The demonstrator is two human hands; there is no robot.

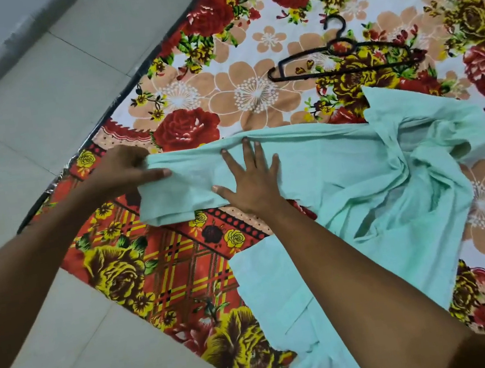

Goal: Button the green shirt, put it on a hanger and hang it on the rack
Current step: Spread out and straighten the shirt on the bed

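The pale green shirt lies rumpled on a floral bed sheet, with one sleeve stretched out to the left. My left hand grips the cuff end of that sleeve. My right hand lies flat on the sleeve with its fingers spread and straight. A black plastic hanger rests on the sheet beyond the shirt, apart from both hands. The shirt's collar points up toward the hanger. Its buttons are not visible.
The sheet covers a mattress whose left edge runs diagonally. Pale tiled floor lies to the left of it and in front. No rack is in view.
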